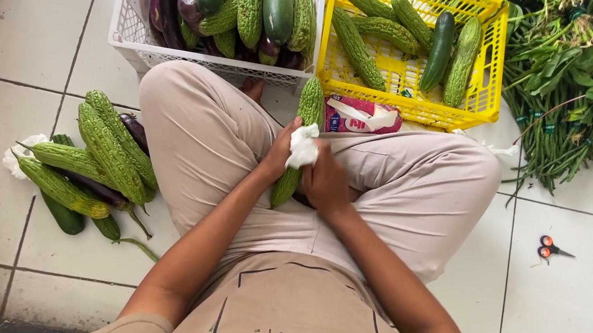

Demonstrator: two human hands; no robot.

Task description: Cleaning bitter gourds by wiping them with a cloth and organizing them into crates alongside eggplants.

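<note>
White floor tiles (pixel 565 289) fill the view, with a person sitting cross-legged at the centre. Dead centre, over the lap, the left hand (pixel 279 155) is wrapped around a long bumpy green bitter gourd (pixel 302 140), which points up toward twelve o'clock. The right hand (pixel 325 182) is closed on a crumpled white tissue (pixel 303 146), pressing it against the gourd's middle. At eleven o'clock sits a white plastic crate (pixel 130 27) of purple aubergines, cucumbers and gourds; at one o'clock, a yellow plastic crate (pixel 480 99) holding a few more gourds. Just beyond the gourd's tip lies a red-and-white tissue pack (pixel 362 115). Out at nine o'clock, a loose heap of gourds and aubergines (pixel 92 161). At two o'clock, bundled leafy greens (pixel 586 83); at three, small orange-handled scissors (pixel 552 249).
</note>
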